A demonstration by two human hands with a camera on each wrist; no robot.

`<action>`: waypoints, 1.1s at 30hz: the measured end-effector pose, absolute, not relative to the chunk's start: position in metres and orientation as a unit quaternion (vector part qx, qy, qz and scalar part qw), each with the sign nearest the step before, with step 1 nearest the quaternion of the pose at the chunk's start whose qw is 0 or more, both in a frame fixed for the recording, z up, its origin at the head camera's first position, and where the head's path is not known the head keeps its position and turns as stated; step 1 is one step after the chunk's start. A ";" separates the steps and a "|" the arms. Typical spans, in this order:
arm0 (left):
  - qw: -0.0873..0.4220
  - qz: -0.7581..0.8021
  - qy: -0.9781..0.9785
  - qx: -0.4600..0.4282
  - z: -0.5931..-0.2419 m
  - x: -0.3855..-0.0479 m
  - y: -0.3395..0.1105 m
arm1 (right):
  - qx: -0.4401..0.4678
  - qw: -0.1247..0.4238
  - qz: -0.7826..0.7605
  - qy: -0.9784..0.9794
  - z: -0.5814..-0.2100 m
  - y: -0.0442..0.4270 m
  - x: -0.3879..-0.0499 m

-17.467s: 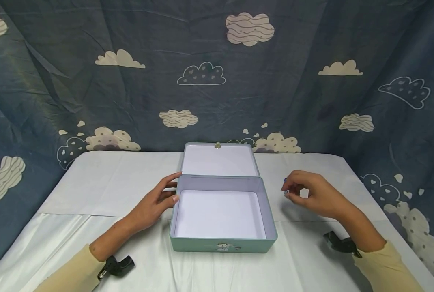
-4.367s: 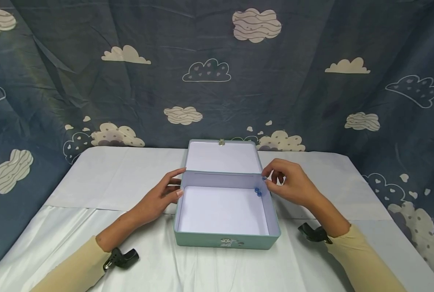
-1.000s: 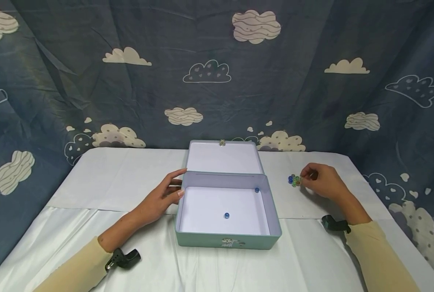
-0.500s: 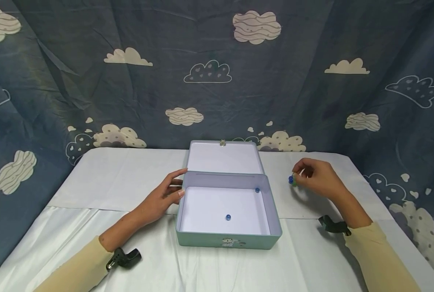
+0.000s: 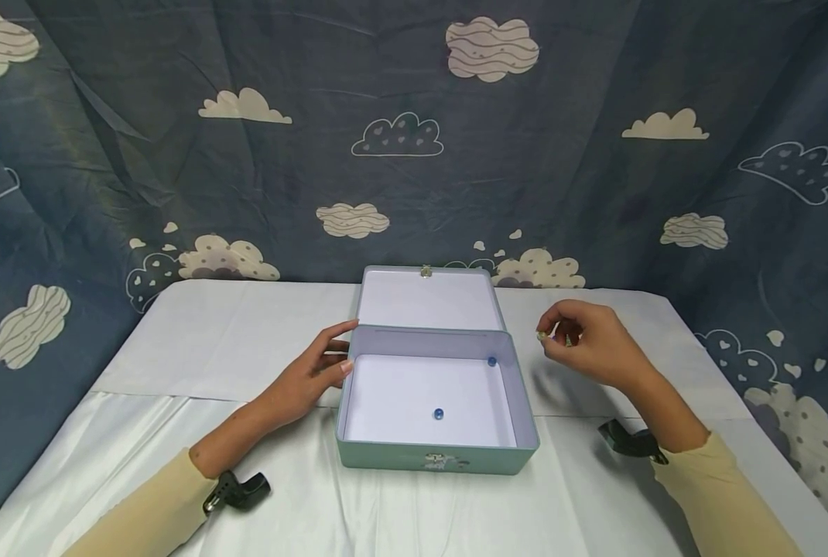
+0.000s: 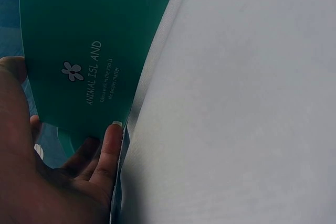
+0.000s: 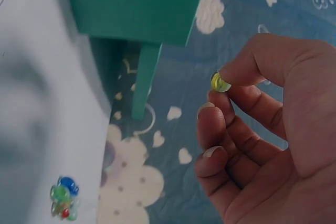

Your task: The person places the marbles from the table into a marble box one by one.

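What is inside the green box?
Inside the green box, one blue marble lies near the back right corner, another blue marble nearer the front. The front wall hides whatever lies right behind it.

Tabletop setup, room type unclear; cloud-print drape point(image 5: 560, 178) behind white-clothed table point(image 5: 212, 344).

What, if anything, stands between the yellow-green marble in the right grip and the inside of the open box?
Only the right wall of the box: the right grip holds the yellow-green marble outside it. The lid is folded back, so nothing visible covers the opening.
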State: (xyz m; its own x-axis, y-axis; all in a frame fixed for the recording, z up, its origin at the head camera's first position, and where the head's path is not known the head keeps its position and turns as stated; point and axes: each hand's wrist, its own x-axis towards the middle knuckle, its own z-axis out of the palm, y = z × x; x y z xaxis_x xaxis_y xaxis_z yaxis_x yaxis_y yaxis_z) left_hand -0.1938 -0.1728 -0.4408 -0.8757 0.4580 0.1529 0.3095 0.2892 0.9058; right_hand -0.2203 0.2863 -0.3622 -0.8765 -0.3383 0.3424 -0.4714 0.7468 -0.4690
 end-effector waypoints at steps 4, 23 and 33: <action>0.068 0.547 0.799 0.239 -0.441 -0.193 -0.173 | 0.227 0.120 0.280 -0.925 -0.358 0.277 -0.214; 0.069 0.546 0.799 0.241 -0.441 -0.193 -0.174 | 0.309 0.111 0.305 -0.894 -0.353 0.235 -0.188; 0.069 0.546 0.799 0.241 -0.440 -0.193 -0.173 | 0.344 0.096 0.321 -0.877 -0.357 0.216 -0.176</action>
State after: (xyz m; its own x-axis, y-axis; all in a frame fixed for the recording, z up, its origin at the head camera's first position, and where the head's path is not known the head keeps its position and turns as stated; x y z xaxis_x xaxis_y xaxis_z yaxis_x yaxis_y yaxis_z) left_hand -0.1927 -0.1728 -0.4403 -0.8748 0.4596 0.1531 0.3094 0.2870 0.9066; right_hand -0.1762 0.2165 -0.3574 -0.7448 -0.5426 0.3884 -0.6652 0.5574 -0.4967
